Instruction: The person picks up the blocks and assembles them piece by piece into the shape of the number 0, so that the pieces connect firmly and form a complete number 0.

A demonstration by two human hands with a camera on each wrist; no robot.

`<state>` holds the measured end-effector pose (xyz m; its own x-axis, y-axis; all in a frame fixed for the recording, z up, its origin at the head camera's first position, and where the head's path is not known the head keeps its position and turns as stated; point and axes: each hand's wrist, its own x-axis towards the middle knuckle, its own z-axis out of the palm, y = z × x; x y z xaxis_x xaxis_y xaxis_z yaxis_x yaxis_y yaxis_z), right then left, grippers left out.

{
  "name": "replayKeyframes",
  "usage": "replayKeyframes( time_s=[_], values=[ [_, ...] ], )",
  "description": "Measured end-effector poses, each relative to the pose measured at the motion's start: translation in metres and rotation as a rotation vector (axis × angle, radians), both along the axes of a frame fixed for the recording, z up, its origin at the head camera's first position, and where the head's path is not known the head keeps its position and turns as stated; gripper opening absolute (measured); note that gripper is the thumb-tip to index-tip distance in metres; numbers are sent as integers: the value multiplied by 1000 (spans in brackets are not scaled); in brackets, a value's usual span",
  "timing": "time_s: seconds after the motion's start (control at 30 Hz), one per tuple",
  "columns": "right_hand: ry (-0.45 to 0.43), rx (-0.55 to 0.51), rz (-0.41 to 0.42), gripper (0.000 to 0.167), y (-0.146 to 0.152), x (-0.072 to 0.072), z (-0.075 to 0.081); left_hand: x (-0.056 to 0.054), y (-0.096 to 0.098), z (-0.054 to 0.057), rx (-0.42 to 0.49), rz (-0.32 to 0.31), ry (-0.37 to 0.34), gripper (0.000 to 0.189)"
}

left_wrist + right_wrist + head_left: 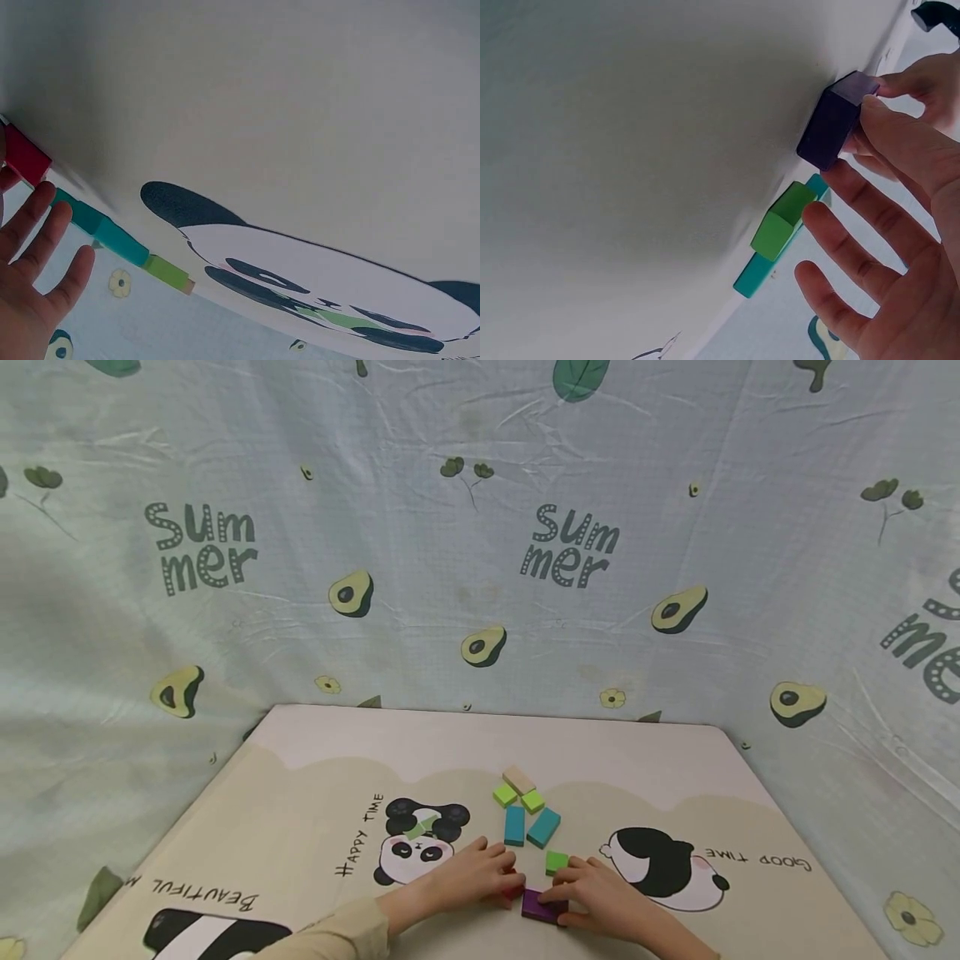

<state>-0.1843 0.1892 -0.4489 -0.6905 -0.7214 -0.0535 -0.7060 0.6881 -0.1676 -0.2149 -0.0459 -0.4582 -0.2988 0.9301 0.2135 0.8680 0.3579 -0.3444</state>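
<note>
In the head view my right hand (pixel 596 897) pinches a purple block (pixel 534 906) low on the table. The right wrist view shows its thumb on one end of the purple block (pixel 829 127) and the index fingertip at the other; the remaining fingers are spread. My left hand (pixel 474 874) holds a red block (pixel 513 891) just left of the purple one. In the left wrist view the red block (pixel 27 155) is at the frame's edge, with the left thumb mostly cut off. A green block (pixel 556 862) lies close by the right hand's fingers.
Beyond the hands lie two teal blocks (pixel 514 826), two light green blocks (pixel 505 795) and a pale wooden block (pixel 519 779). The table (pixel 600 752) has panda drawings and lettering printed on it. A patterned curtain (pixel 420 527) hangs behind the table and at its sides.
</note>
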Motion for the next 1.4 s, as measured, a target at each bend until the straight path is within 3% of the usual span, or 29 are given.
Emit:
replayKeyframes(
  time_s=[0.2,0.53,0.77,0.97,1.4],
  values=[
    [-23,-8,-10,26,-1,1,2,0,1,-2,-7,-1,21,24],
    [-2,-18,6,25,1,0,1,0,-1,0,-17,21,-15,38],
    [25,-29,20,24,3,-2,3,5,-7,8,19,-12,19,22],
    [9,-18,-1,25,3,-2,3,11,-14,10,5,-52,-45,26],
    [-30,-22,0,26,1,-1,3,12,-18,3,17,-53,-124,27]
  ],
)
